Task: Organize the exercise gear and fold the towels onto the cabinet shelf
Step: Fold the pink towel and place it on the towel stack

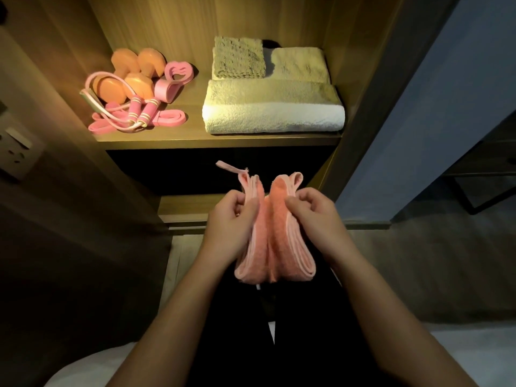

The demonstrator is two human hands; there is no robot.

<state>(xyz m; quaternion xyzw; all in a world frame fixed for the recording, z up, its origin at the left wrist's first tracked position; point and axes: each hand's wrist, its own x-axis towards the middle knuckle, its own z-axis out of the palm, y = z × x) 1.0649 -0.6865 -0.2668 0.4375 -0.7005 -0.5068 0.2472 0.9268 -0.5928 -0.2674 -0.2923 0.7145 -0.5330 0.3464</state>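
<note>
Closest in, both hands are closed tight on one pink towel [275, 241], held in the air in front of the cabinet and below the lit shelf [217, 141]. The left hand [231, 216] pinches the left stack of folds between thumb and curled fingers. The right hand [315, 216] pinches the right stack the same way, so the towel bends into two upright lobes that meet in the middle. A thin hanging loop [231, 167] sticks out from its top left corner.

Farther off, the shelf holds two groups. On its left lies the exercise gear: two orange dumbbells [142, 86] (four rounded ends show), one jump rope [149, 111] with two pink handles, one flat pink resistance band [170, 118], and a pink looped piece [163, 90] that I cannot identify further. On its right sit three folded towels: a large white towel [273, 113] along the front edge, and behind it a grey-green towel [238, 58] beside a cream towel [300, 64].
</note>
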